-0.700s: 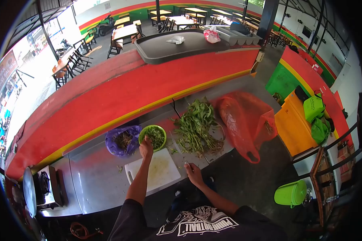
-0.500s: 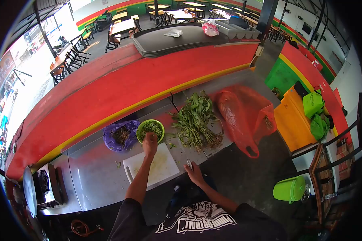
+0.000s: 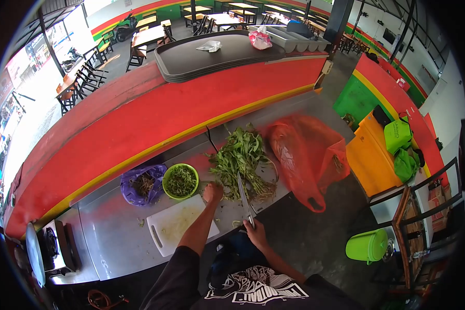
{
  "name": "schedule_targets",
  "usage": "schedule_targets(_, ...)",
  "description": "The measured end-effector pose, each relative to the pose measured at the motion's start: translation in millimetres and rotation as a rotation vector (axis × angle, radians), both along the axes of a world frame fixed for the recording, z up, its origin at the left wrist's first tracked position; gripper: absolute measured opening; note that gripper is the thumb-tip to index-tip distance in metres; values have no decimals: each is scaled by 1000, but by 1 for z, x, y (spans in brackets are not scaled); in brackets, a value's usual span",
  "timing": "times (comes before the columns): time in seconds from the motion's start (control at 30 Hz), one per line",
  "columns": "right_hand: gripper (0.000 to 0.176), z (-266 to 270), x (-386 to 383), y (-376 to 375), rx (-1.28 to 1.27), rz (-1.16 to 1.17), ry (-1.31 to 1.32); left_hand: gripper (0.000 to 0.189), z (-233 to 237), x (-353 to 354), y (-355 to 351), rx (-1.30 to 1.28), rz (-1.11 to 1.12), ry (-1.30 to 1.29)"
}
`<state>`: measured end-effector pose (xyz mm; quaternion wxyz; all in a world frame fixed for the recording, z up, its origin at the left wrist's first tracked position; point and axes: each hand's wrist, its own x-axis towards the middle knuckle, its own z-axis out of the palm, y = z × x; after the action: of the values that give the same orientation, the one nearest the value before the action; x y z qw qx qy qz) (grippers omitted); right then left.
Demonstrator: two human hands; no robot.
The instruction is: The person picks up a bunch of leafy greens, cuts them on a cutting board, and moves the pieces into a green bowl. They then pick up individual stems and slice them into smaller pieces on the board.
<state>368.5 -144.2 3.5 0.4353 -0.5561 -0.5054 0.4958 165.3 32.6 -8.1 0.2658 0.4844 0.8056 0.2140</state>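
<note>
My right hand [image 3: 256, 232] grips a long-bladed knife [image 3: 244, 196], its blade pointing away from me and reaching over the stems of a pile of leafy greens [image 3: 238, 157]. My left hand [image 3: 213, 192] is low over the steel counter between the bowl and the greens, fingers curled in; whatever they may hold is hidden. Beside it stands a light green bowl [image 3: 195, 190] full of chopped greens [image 3: 181, 181]. A white cutting board [image 3: 178, 225] lies under my left forearm, wet and stained. Left of the bowl, a purple plastic bag [image 3: 130, 194] holds roots and stem scraps.
A red plastic bag [image 3: 305, 155] lies right of the greens, partly over the counter's edge. A gas stove [image 3: 62, 248] is at the far left. Behind the counter rises a red ledge [image 3: 155, 119] carrying black trays [image 3: 217, 59]. A green bucket [image 3: 366, 245] stands on the floor to the right.
My left hand has left the bowl and moved right to the counter beside the greens. My right hand has raised the knife over the stems. The view has shifted slightly.
</note>
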Motion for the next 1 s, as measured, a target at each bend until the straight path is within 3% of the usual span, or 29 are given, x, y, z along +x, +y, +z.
schedule_targets(0.07,37,-4,7,7,27,-2,-43,26,-13,2,13,-145,92,-9)
schedule_targets(0.2,36,7,17,18,-36,8,17,26,-21,5,8,-108,72,-45)
schedule_targets(0.27,36,-9,24,29,-15,51,5,25,-36,9,3,192,237,42)
schedule_targets(0.33,36,0,25,41,-29,57,25,23,-37,9,4,185,227,38)
schedule_targets(0.4,36,6,26,57,-52,66,45,22,-37,10,5,170,222,34)
schedule_targets(0.47,37,4,28,72,-52,123,35,23,-32,13,10,-47,372,-1)
schedule_targets(0.57,36,5,34,87,-62,156,76,24,-21,20,-7,119,345,-12)
schedule_targets(0.67,34,8,40,98,-69,161,97,27,-5,29,-4,34,397,-55)
schedule_targets(0.9,35,12,43,106,-98,159,80,32,-26,14,0,75,424,-68)
schedule_targets(0.97,34,7,40,109,-72,185,79,38,-23,4,-4,16,439,-603)
schedule_targets(1.0,33,6,38,112,-40,209,79,38,-24,-2,-7,24,460,-604)
